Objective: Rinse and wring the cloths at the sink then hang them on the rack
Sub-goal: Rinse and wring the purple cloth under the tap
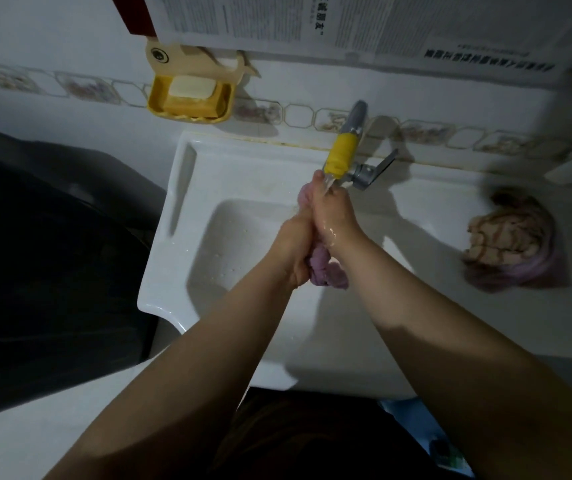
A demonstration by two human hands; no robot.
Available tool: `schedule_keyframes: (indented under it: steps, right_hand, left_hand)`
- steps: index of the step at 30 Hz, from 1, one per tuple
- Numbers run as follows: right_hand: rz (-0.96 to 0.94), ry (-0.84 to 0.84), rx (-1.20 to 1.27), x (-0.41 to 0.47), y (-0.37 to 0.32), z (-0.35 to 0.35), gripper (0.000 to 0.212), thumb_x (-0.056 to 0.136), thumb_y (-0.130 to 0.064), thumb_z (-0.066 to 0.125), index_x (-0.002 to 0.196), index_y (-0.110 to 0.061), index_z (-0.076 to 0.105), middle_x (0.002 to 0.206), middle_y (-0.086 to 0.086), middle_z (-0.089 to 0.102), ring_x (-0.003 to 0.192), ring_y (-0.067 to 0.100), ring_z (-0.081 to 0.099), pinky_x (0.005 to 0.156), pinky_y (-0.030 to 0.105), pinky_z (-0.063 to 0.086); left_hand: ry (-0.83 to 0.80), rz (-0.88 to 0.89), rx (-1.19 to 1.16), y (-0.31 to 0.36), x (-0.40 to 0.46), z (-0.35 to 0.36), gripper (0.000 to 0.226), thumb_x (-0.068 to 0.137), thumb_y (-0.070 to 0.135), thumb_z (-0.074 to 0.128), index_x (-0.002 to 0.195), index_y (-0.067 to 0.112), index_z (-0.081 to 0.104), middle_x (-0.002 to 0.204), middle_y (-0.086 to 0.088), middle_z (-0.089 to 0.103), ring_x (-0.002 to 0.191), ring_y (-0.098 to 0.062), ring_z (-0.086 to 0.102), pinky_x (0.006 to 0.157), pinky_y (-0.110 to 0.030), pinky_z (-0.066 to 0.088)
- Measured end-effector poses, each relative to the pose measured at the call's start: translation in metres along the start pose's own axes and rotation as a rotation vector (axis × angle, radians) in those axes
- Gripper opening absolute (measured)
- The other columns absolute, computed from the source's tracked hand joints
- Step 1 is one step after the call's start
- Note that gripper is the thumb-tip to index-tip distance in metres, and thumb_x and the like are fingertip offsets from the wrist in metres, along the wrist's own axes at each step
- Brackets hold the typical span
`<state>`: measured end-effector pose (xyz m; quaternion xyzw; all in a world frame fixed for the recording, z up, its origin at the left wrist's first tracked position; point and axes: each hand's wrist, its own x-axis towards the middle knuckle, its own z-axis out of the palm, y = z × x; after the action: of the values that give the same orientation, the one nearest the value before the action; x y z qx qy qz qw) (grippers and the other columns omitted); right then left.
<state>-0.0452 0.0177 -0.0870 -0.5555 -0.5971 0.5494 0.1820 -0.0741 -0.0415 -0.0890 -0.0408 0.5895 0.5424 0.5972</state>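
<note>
Directly under the tap (341, 150), a rolled purple cloth (326, 271) is held over the basin of a white sink (187, 188). The cloth is gripped by both hands, which are pressed close together. The left hand (295, 247) is wrapped around the lower part of the roll, its fingers curled over the fabric. The right hand (334, 216) is closed around the upper part, and its wet skin is seen to shine. One bunched end of the cloth is shown below the hands, and a smaller end is seen above them, beside the spout. A thin stream of water (329, 183) is poured from the yellow-wrapped spout onto the top of the right hand and the cloth. The tap's grey lever is pointed toward the right.

On the flat ledge at the sink's right edge, a second cloth (513, 240) is left in a crumpled heap, well apart from the hands. It is patterned in beige and brown, with purple at its near side.

Above the sink's back left corner, a yellow soap dish (156, 98) is fixed to the tiled wall, and a pale bar of soap (191, 87) is held in it. Printed paper sheets (364, 26) are hung along the wall above. A dark object is seen left of the sink, but it cannot be made out.
</note>
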Motion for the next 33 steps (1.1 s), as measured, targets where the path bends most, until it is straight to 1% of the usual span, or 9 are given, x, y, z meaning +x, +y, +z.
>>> schedule_keyframes:
  steps: [3,6,10,14,17,20,26,30,33]
  right_hand:
    - [0.073,-0.073,0.175,0.009,-0.001,-0.008,0.035,0.101,-0.021,0.038,0.105,0.007,0.056,0.077,0.005,0.055,0.067,0.016,0.053,0.066,0.027,0.044]
    - [0.133,-0.092,0.187,0.023,0.003,-0.016,0.032,0.098,-0.013,0.041,0.116,0.008,0.055,0.086,0.007,0.057,0.073,0.018,0.055,0.068,0.029,0.047]
    - [0.178,-0.088,0.076,0.045,0.009,-0.037,0.031,0.093,-0.038,0.052,0.088,-0.014,0.071,0.065,0.007,0.064,0.057,0.032,0.062,0.057,0.033,0.049]
    - [0.113,-0.333,-0.158,0.034,0.011,-0.069,0.029,0.099,-0.038,0.042,0.079,-0.026,0.060,0.056,0.010,0.042,0.037,0.015,0.031,0.043,0.022,0.031]
    - [-0.017,-0.630,-0.459,0.017,0.005,-0.080,0.023,0.090,-0.038,0.060,0.109,-0.030,0.052,0.083,-0.003,0.054,0.048,0.017,0.039,0.042,0.025,0.036]
    - [-0.163,-0.726,-0.649,0.012,0.007,-0.077,0.064,0.077,-0.028,0.077,0.126,-0.025,0.036,0.123,-0.009,0.046,0.090,0.012,0.052,0.061,0.016,0.045]
    - [-0.319,-0.508,-1.259,0.025,0.005,-0.078,0.041,0.091,-0.043,0.054,0.119,-0.012,0.049,0.125,0.015,0.045,0.111,0.035,0.054,0.077,0.035,0.038]
    - [-0.113,-0.426,-0.787,0.029,-0.009,-0.081,0.041,0.095,-0.043,0.047,0.075,-0.009,0.057,0.073,0.017,0.056,0.060,0.028,0.055,0.053,0.027,0.036]
    - [0.321,-0.368,-0.035,0.031,-0.013,-0.074,0.028,0.094,-0.031,0.050,0.080,-0.009,0.059,0.062,0.011,0.061,0.048,0.023,0.057,0.046,0.027,0.047]
  left_hand:
    - [-0.033,-0.081,0.117,-0.002,0.001,-0.005,0.057,0.099,0.047,0.041,0.109,-0.006,0.059,0.080,-0.016,0.059,0.070,-0.026,0.056,0.081,-0.040,0.050]
    - [-0.109,-0.022,0.001,0.000,-0.006,-0.015,0.039,0.095,0.038,0.052,0.100,0.002,0.067,0.088,-0.014,0.066,0.072,-0.021,0.061,0.072,-0.033,0.048]
    - [-0.147,-0.009,-0.257,0.010,-0.005,-0.038,0.033,0.097,0.035,0.044,0.089,0.008,0.062,0.093,-0.015,0.067,0.078,-0.024,0.066,0.076,-0.031,0.053]
    - [0.045,-0.019,-0.310,0.028,0.003,-0.076,0.046,0.100,0.046,0.033,0.103,0.012,0.064,0.109,-0.014,0.066,0.093,-0.026,0.062,0.080,-0.038,0.051]
    - [0.143,-0.111,-0.052,0.036,0.008,-0.087,0.048,0.098,0.055,0.030,0.094,0.019,0.063,0.088,-0.013,0.065,0.088,-0.030,0.054,0.080,-0.057,0.049]
    - [0.270,-0.067,0.093,0.046,0.010,-0.085,0.038,0.098,0.048,0.039,0.082,0.017,0.054,0.065,-0.008,0.049,0.058,-0.021,0.046,0.060,-0.032,0.041]
    - [0.298,0.064,0.436,0.049,0.017,-0.090,0.014,0.085,0.019,0.065,0.073,0.013,0.064,0.039,0.003,0.041,0.028,-0.010,0.028,0.038,-0.017,0.021]
    - [0.016,0.123,0.482,0.043,0.019,-0.107,0.030,0.084,0.025,0.068,0.106,0.020,0.048,0.063,0.011,0.066,0.049,-0.009,0.049,0.046,-0.022,0.026]
    - [-0.265,0.088,0.698,0.031,0.019,-0.111,0.034,0.077,0.042,0.075,0.098,0.019,0.061,0.084,0.000,0.060,0.067,-0.017,0.051,0.052,-0.021,0.037]
